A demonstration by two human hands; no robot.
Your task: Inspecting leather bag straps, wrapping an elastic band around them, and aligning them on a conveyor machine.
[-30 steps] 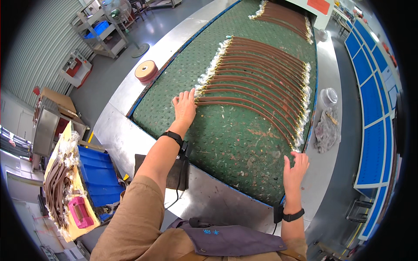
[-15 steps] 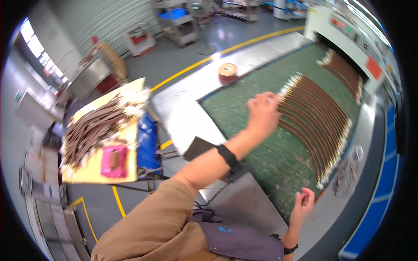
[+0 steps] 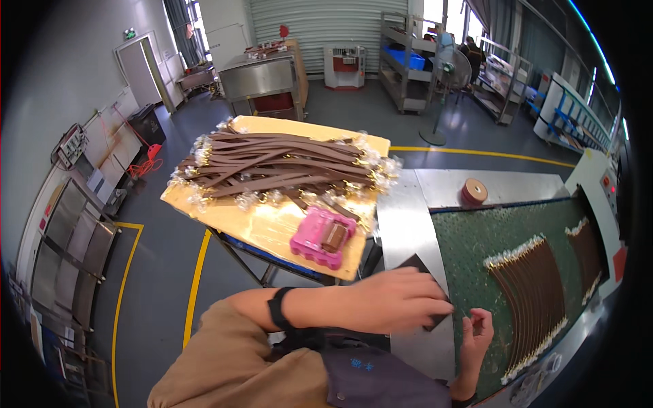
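My left hand (image 3: 401,299) is palm down over the metal edge of the conveyor, fingers loosely bent, with nothing seen in it. A dark flat-sided piece (image 3: 423,266) shows partly behind it. My right hand (image 3: 478,333) hovers at the near edge of the green belt (image 3: 469,285), thumb apart from its curled fingers and no object visible. On the belt, to the right of both hands, brown straps (image 3: 534,302) lie side by side in a row, their ends wrapped in clear plastic. A second group of straps (image 3: 583,255) lies by the machine opening.
To the left, a board-topped table (image 3: 238,217) carries a pile of brown straps (image 3: 279,163) and a pink tray (image 3: 316,231) with a brown block. A brown roll (image 3: 474,192) sits on the conveyor's metal border (image 3: 503,183). A standing fan (image 3: 452,68) and shelf racks are farther back.
The view has swung left, bringing the strap-laden table to the middle. My left hand has drawn back from the row of straps to the conveyor's metal edge. My right hand stays near the belt.
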